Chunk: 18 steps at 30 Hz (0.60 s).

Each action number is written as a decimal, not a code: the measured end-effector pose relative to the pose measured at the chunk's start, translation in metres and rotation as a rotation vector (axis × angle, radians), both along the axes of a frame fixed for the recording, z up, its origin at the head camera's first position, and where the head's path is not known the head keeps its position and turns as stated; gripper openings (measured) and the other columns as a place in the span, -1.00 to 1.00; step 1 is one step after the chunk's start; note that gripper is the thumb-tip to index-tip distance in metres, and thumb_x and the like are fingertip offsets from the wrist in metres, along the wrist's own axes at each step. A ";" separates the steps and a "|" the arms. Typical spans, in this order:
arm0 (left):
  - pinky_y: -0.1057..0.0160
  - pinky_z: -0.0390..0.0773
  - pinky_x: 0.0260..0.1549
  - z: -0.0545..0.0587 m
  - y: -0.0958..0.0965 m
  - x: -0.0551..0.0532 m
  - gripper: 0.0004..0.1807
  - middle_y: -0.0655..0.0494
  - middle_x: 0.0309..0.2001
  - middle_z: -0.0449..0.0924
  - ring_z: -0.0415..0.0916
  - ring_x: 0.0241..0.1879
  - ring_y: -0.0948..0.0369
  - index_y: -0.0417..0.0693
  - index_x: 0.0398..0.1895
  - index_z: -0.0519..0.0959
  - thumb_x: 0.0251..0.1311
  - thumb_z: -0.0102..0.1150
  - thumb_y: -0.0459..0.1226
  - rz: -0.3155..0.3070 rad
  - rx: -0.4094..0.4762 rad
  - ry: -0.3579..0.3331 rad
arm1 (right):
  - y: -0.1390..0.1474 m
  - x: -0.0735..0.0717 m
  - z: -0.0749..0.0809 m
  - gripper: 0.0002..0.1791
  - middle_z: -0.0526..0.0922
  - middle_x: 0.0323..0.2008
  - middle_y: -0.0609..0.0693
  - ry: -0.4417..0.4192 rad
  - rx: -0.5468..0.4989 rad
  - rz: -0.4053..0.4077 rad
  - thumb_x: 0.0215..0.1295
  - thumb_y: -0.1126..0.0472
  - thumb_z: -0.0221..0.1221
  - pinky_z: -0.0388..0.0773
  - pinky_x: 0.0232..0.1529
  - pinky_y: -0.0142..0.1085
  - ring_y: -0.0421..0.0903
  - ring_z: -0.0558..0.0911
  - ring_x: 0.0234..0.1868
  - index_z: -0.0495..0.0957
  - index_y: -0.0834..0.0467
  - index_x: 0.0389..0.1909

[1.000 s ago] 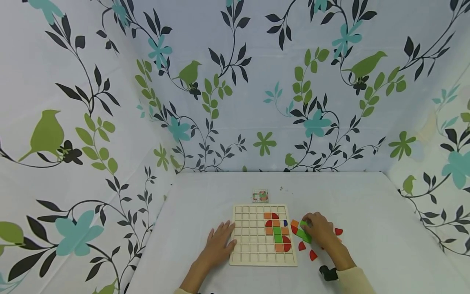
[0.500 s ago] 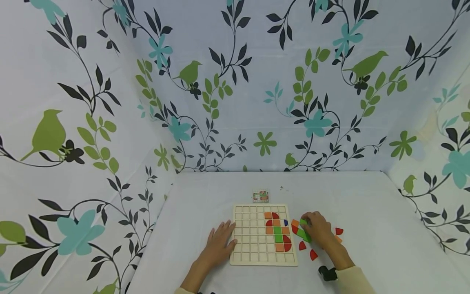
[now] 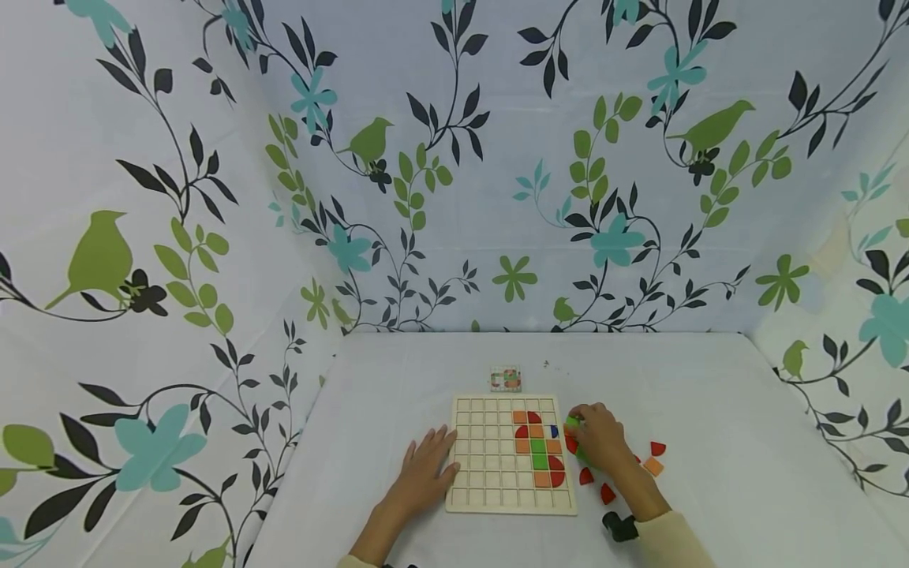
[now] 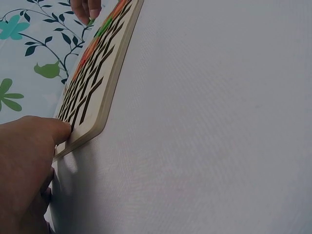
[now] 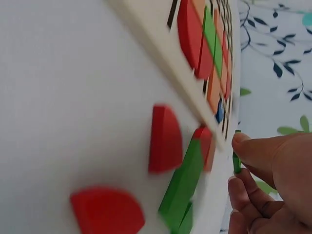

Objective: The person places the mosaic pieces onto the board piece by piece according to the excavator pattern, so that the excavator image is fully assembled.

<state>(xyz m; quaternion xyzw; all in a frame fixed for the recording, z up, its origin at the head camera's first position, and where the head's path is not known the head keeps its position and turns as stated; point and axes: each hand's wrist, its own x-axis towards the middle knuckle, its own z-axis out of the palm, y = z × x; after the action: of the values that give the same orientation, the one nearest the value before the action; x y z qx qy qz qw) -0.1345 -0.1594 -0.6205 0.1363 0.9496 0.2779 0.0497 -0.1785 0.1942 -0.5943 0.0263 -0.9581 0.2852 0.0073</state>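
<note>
A square wooden grid board (image 3: 490,506) lies on the white table, with orange, red, green and blue pieces set in its right part. My left hand (image 3: 424,471) rests along its left edge, fingers extended; in the left wrist view the thumb (image 4: 61,130) lies on the board's rim. Just right of the board, my right hand (image 3: 604,438) pinches a small green block (image 5: 237,163) between thumb and finger, held up off the table. Below it lie other green blocks (image 5: 183,183) and red quarter-round blocks (image 5: 165,139), some partly hidden by the hand in the head view.
A small printed pattern card (image 3: 506,379) lies beyond the board's far edge. Right of my right hand are an orange block (image 3: 653,466) and a red block (image 3: 658,448). A dark object (image 3: 620,527) sits at the right wrist. Patterned cloth (image 3: 511,197) hangs behind the table.
My right hand has moved left toward the board, lifting a green block from the loose pieces. The left hand has stayed at the board's edge.
</note>
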 end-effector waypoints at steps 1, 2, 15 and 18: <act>-0.45 -0.15 0.55 -0.001 0.000 0.000 -0.33 -0.08 0.66 0.15 0.00 0.67 -0.15 0.03 0.64 0.26 0.56 0.07 -0.03 0.002 -0.001 -0.003 | -0.004 0.002 0.002 -0.68 0.62 0.04 0.24 0.008 0.003 0.017 0.41 0.19 0.36 0.55 0.05 0.20 0.15 0.61 0.01 0.65 0.24 0.09; -0.44 -0.16 0.55 -0.001 0.000 0.000 -0.33 -0.07 0.66 0.15 -0.01 0.67 -0.14 0.04 0.65 0.26 0.57 0.06 -0.02 0.005 -0.005 -0.007 | -0.009 0.004 0.003 -0.69 0.63 0.02 0.21 0.010 -0.002 0.035 0.41 0.18 0.37 0.53 0.04 0.17 0.12 0.61 -0.01 0.66 0.23 0.08; -0.43 -0.15 0.56 -0.008 -0.001 -0.002 -0.32 -0.04 0.66 0.15 0.00 0.67 -0.12 0.07 0.65 0.26 0.55 0.08 0.00 0.014 -0.015 -0.003 | -0.058 0.037 0.002 -0.75 0.55 -0.23 -0.15 0.141 0.044 0.315 0.28 0.19 0.48 0.50 -0.14 -0.14 -0.18 0.50 -0.19 0.58 0.01 -0.16; -0.43 -0.15 0.56 -0.008 -0.001 -0.003 -0.32 -0.04 0.66 0.15 0.00 0.67 -0.12 0.07 0.65 0.26 0.55 0.07 0.01 0.013 -0.016 -0.004 | -0.061 0.040 -0.001 -0.77 0.55 -0.23 -0.19 0.171 0.078 0.340 0.25 0.17 0.50 0.39 -0.20 -0.21 -0.20 0.52 -0.19 0.61 -0.02 -0.23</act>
<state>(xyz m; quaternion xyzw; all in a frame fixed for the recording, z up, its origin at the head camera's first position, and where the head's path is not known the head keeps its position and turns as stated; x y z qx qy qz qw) -0.1370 -0.1606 -0.6286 0.1295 0.9526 0.2707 0.0507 -0.1384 0.1331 -0.5953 0.2123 -0.9460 0.2417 0.0392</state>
